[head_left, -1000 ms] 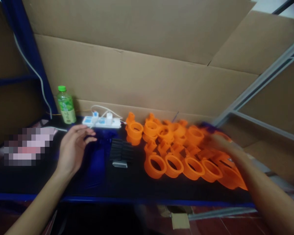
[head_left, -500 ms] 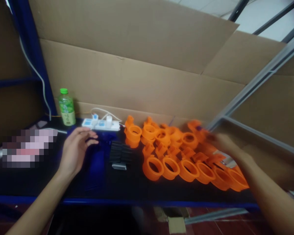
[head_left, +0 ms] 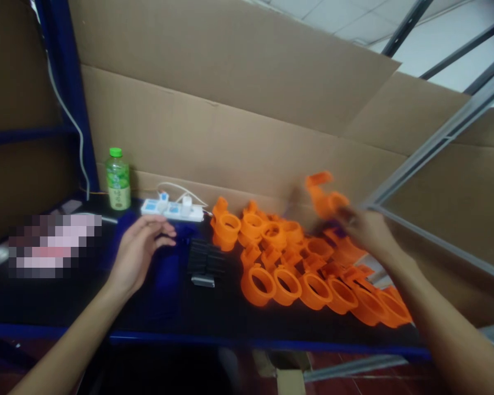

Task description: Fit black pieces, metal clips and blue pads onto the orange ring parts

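Observation:
My right hand (head_left: 364,227) grips an orange plastic ring-shaped part (head_left: 327,200) with a bent tab, held up above the others at the right. Below it, several like orange ring parts (head_left: 258,285) stand in rows on the black table (head_left: 214,323). My left hand (head_left: 142,247) hovers over a dark blue patch (head_left: 164,288) on the tabletop, fingers apart and slightly curled, with nothing in them. Between that hand and the orange rows lies a stack of black ribbed pieces (head_left: 206,258), a small silvery piece (head_left: 203,281) at its front.
At the back left stands a green-capped bottle (head_left: 118,184). A white power strip (head_left: 173,210) with plugs and cables lies near the cardboard wall (head_left: 230,137). A blue post (head_left: 66,99) rises on the left; a grey metal bar (head_left: 420,159) slants on the right.
My right hand has lifted the orange ring part up from among the others. My left hand keeps its pose; the view has shifted slightly.

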`<state>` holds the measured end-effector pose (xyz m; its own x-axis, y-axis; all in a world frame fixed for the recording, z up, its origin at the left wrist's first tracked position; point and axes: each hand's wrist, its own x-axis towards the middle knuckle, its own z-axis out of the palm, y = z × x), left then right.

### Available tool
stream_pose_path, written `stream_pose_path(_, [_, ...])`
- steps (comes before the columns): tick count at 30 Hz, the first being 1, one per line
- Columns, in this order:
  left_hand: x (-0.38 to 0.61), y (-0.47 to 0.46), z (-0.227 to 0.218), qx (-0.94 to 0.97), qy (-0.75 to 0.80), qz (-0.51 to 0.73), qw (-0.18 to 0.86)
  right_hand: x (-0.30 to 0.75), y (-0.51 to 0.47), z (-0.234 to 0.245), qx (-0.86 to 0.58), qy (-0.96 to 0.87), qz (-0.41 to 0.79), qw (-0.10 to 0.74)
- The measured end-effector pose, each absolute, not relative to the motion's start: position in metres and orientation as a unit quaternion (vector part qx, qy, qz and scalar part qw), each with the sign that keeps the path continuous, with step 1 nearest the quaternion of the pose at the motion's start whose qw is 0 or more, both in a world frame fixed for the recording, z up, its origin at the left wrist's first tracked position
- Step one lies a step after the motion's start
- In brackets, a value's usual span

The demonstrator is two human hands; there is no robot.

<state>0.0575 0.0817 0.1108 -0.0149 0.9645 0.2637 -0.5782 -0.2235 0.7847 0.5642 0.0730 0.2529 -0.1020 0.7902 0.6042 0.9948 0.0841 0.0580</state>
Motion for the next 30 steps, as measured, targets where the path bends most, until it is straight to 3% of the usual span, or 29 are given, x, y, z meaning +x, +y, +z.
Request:
stream_pose_path(7, [0.065, 0.071, 0.117, 0.49, 0.233, 0.581, 0.606, 0.428, 0.044, 0.254, -0.523, -0.774, -0.169, 0.314])
stream_pose_path(11, [0.073, 0.063, 0.119, 0.513, 0.163, 0.57, 0.622, 0.348, 0.015, 0.233, -0.418, -0.859, -0.044, 0.291])
stream_pose_path(16, [0.074, 0.061, 0.124, 0.45, 0.16, 0.603, 0.639, 0.28, -0.003, 0.205, -0.328, -0.915, 0.069, 0.227])
stream_pose_path(21, [0.058, 0.07, 0.133, 0.328, 0.215, 0.722, 0.57, 0.271, 0.014, 0.19, -0.364, -0.884, 0.069, 0.285])
stream_pose_path(23, [0.053, 0.073, 0.136, 0.305, 0.213, 0.747, 0.551, 0.276, 0.023, 0.181, -0.414, -0.879, 0.059, 0.227])
stream_pose_path(27, [0.05, 0.071, 0.138, 0.308, 0.207, 0.742, 0.558, 0.281, 0.028, 0.15, -0.478, -0.878, 0.01, 0.021])
stream_pose_path(30, [0.054, 0.07, 0.138, 0.304, 0.205, 0.732, 0.574, 0.28, 0.025, 0.129, -0.486, -0.873, -0.02, -0.037])
